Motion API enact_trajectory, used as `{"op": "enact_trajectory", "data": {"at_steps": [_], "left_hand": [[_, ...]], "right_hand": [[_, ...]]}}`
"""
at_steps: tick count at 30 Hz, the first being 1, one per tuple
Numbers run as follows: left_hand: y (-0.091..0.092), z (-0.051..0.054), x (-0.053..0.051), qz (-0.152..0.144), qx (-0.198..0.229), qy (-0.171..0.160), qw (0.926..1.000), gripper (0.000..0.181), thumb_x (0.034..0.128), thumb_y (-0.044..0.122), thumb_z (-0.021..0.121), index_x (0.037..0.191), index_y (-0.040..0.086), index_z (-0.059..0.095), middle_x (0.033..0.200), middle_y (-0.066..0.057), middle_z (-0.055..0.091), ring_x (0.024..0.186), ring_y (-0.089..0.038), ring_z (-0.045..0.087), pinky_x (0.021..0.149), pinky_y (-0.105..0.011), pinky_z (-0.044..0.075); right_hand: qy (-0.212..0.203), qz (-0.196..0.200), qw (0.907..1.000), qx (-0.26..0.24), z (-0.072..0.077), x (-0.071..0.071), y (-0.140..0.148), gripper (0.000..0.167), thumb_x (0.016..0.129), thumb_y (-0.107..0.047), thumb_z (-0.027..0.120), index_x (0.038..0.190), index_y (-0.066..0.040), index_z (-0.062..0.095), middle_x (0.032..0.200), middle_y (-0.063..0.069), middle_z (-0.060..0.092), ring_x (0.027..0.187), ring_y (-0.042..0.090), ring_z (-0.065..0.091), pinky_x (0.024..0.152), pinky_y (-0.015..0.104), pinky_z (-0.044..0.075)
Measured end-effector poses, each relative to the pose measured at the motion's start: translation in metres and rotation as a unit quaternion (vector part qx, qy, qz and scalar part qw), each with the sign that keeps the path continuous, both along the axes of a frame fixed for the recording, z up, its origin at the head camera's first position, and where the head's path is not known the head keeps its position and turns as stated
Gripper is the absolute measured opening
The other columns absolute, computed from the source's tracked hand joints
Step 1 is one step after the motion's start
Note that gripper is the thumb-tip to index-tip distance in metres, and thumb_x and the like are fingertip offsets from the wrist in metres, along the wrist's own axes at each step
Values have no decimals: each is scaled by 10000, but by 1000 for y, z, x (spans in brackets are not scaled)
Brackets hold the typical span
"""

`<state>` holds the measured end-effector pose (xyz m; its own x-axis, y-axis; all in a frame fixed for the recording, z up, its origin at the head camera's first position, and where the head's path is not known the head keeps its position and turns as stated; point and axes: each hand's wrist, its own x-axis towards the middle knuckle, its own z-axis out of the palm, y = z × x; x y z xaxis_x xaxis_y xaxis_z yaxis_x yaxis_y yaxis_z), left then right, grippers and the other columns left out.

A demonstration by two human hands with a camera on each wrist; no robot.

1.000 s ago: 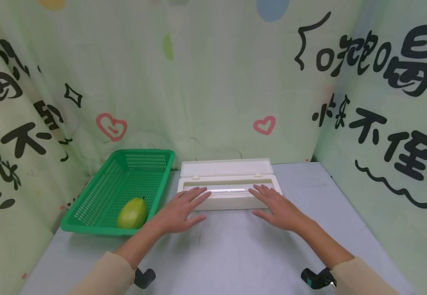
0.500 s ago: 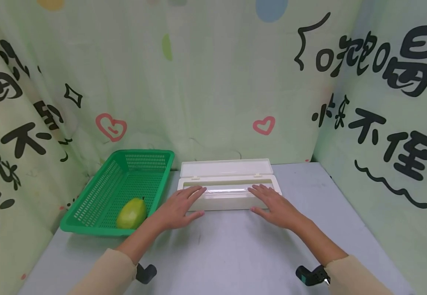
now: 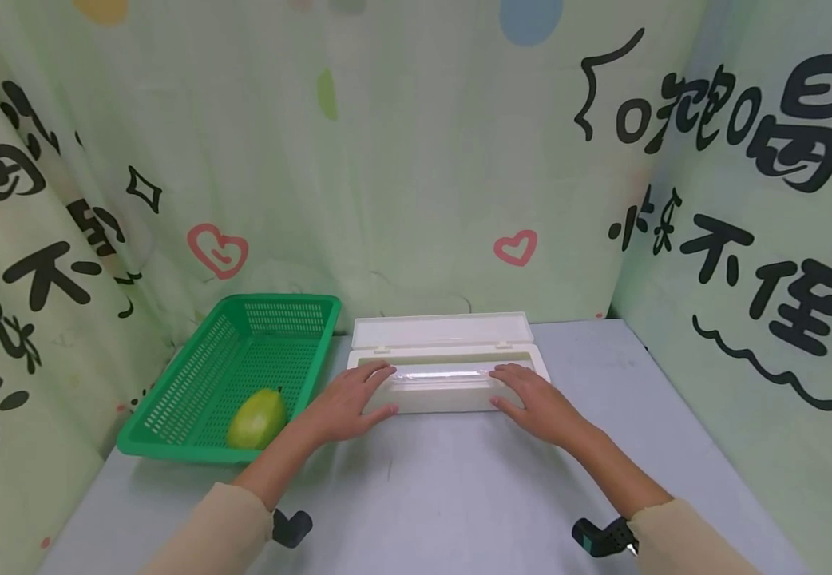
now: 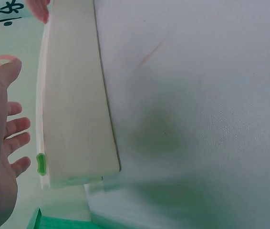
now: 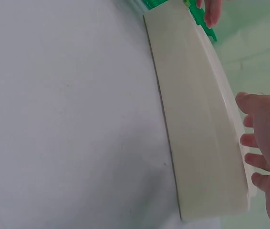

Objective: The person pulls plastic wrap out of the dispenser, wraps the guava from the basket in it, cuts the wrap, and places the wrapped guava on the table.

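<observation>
A long white plastic box (image 3: pixel 445 402) stands at the back of the table with its lid (image 3: pixel 441 328) flipped up toward the curtain. A shiny clear roll that looks like plastic wrap (image 3: pixel 443 375) lies inside. My left hand (image 3: pixel 347 403) hovers at the box's left end, fingers spread and slightly bent. At the right end is my right hand (image 3: pixel 541 407), its fingers reaching over the front rim. Both wrist views show gently bent fingers with nothing held. Whether the fingertips touch the roll, I cannot tell. In the left wrist view, a small green piece (image 4: pixel 41 164) sits on the box edge.
A green plastic basket (image 3: pixel 172 449) stands left of the box, with a yellow-green pear (image 3: pixel 256 418) in its front corner. Printed curtains (image 3: pixel 416 160) hang behind the table (image 3: pixel 452 503) and along both sides.
My left fingertips have drawn slightly left and bent a little more. My right fingers have bent slightly too. The box, basket and pear stay where they were.
</observation>
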<state>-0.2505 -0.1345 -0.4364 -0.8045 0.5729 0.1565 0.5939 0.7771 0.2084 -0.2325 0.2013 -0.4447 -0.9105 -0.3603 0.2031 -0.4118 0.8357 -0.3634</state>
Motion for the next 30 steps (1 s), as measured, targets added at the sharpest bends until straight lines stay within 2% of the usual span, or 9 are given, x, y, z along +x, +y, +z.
{"op": "enact_trajectory", "data": {"at_steps": [9, 15, 30], "left_hand": [[-1, -3, -3, 71, 47, -85, 9999, 656, 943, 525, 515, 1462, 140, 402, 1486, -88, 426, 1362, -276, 420, 1130, -498, 348], [-1, -2, -3, 132, 84, -154, 9998, 651, 949, 511, 514, 1463, 128, 399, 1478, -96, 434, 1356, -272, 427, 1129, -503, 331], [-2, -2, -8, 300, 25, -255, 9992, 612, 955, 479, 522, 1442, 119, 430, 1459, -108, 463, 1361, -271, 427, 1126, -510, 308]], "right_hand": [[-81, -232, 9994, -258, 1, -4, 2, 472, 934, -272, 629, 1345, -59, 537, 1400, 180, 522, 1321, 375, 460, 1062, 556, 408], [-187, -395, 9988, -214, 0, -9, 2, 471, 942, -282, 617, 1347, -58, 531, 1405, 183, 518, 1322, 376, 459, 1067, 559, 401], [-269, -506, 9983, -135, -3, -17, 6, 459, 952, -292, 603, 1334, -46, 536, 1391, 193, 530, 1315, 384, 467, 1061, 563, 405]]}}
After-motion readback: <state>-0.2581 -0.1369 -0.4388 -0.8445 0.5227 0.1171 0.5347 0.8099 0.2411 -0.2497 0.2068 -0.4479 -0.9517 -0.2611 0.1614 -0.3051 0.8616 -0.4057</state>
